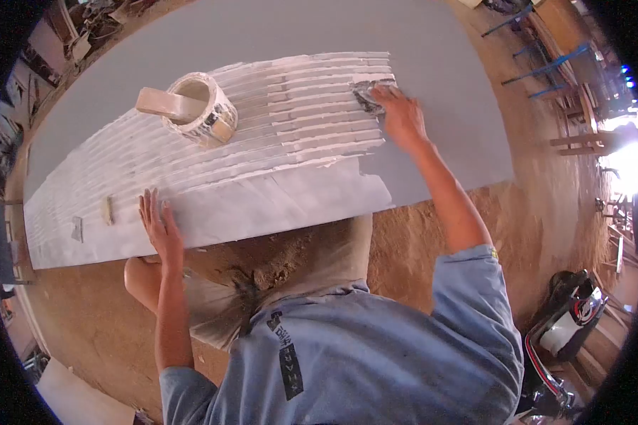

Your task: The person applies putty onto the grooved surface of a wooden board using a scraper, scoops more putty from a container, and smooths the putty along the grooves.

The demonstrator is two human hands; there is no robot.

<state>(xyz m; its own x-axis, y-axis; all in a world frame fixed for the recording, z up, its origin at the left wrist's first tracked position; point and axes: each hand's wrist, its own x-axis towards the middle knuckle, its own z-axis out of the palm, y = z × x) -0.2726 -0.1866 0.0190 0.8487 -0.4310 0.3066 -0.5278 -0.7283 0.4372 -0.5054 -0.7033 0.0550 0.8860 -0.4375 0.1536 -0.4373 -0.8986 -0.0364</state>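
A long flat grey board (439, 106) lies low across the sandy ground, within arm's reach of the person bent over it. Much of its face carries a ribbed coat of white filler paste (262, 142), laid in parallel bands. A paste-smeared round tub (202, 110) with a flat wooden stick across its rim sits on the coated part, near to hand. The right hand (400, 113), its grip pressed together on a small grey spreading pad (367, 95), bears down at the coat's far edge. The left hand (159, 227), fingers spread flat, rests on the near edge, seemingly to brace.
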